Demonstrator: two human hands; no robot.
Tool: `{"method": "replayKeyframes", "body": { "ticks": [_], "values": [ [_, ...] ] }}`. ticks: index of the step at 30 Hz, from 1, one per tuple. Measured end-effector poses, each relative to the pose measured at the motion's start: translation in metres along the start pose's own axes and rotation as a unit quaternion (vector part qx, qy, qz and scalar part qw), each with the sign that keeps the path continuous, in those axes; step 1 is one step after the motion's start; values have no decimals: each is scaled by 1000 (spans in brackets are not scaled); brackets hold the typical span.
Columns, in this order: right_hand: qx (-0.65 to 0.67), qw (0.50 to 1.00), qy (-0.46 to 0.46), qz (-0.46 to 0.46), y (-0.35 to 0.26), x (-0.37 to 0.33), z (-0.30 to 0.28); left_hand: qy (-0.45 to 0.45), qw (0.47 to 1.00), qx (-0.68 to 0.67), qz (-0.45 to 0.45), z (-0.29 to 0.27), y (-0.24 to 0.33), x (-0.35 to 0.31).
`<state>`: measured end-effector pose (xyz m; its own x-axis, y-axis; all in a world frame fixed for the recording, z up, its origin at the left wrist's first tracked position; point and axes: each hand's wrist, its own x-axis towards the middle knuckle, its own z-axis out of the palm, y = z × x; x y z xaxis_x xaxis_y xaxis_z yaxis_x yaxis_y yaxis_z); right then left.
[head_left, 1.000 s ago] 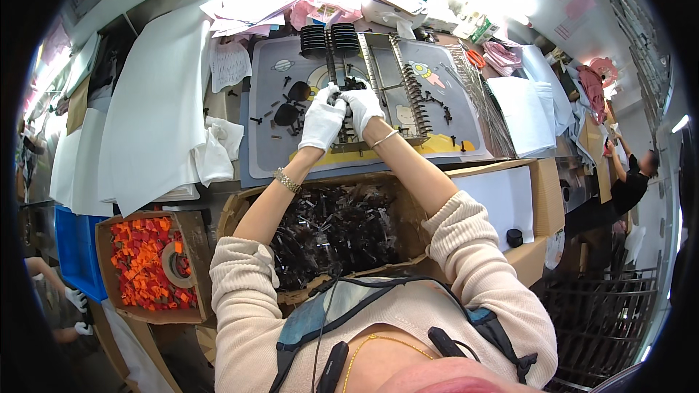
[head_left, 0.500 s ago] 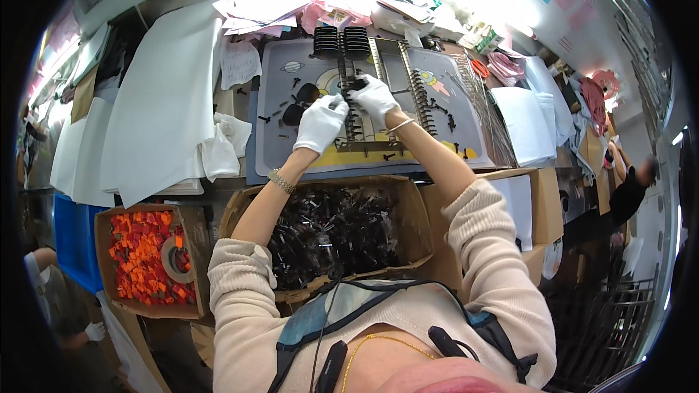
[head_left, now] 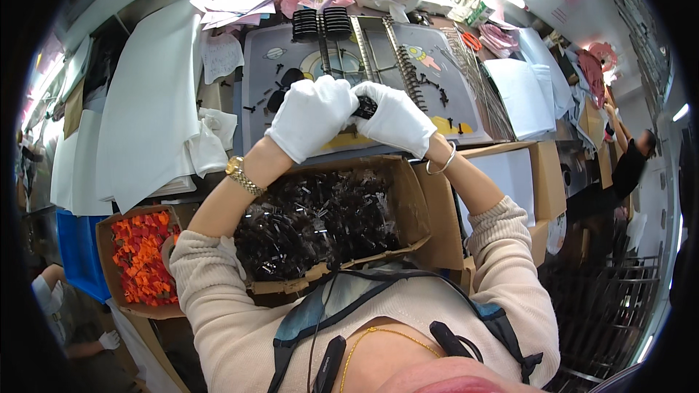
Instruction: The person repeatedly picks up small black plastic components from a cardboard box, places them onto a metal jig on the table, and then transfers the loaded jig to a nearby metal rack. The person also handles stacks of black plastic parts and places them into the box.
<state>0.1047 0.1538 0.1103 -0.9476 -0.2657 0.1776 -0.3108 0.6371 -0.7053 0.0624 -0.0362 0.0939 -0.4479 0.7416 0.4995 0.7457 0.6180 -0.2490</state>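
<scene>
Near: cardboard box (head_left: 415, 200) full of dark, glossy plastic pieces; left of it, a box of orange-red clips (head_left: 142, 258). Past these, both gloved hands meet over the near edge of a grey printed mat (head_left: 258, 73). Right hand (head_left: 393, 118) has its fingers closed on a small black part (head_left: 366, 107), which sits between the two hands. Left hand (head_left: 318, 113) is curled up against it; can't tell if it grips too. Beyond: metal rack (head_left: 362, 47), with black screw-like bits (head_left: 443, 94) loose to its right and a black oval piece (head_left: 291, 78) to its left. Progress: looks part-loaded. Two black ribbed stacks (head_left: 336, 23) sit at the far end; loose bits remain unplaced; near end hidden by hands.
</scene>
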Motion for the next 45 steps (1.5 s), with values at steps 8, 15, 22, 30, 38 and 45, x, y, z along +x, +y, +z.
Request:
{"method": "replayKeyframes", "body": {
  "ticks": [8, 15, 22, 30, 38, 45],
  "values": [
    [199, 958, -2, 208, -5, -38, 16, 53, 979, -195, 17, 9, 27, -12],
    [529, 787, 133, 289, 5, -89, 53, 63, 910, -387, -135, 9, 80, -32],
    [443, 833, 99, 317, 18, -126, 51, -126, 890, -427, -94, 11, 98, -40],
    [572, 734, 137, 339, 15, -166, 79, -123, 928, -347, -60, 12, 130, -67],
    [623, 692, 117, 345, 6, -201, 119, -80, 930, -344, -107, -8, 164, -120],
    [463, 778, 233, 355, 27, -206, 134, -191, 941, -270, -72, -50, 214, -159]
  ]
}}
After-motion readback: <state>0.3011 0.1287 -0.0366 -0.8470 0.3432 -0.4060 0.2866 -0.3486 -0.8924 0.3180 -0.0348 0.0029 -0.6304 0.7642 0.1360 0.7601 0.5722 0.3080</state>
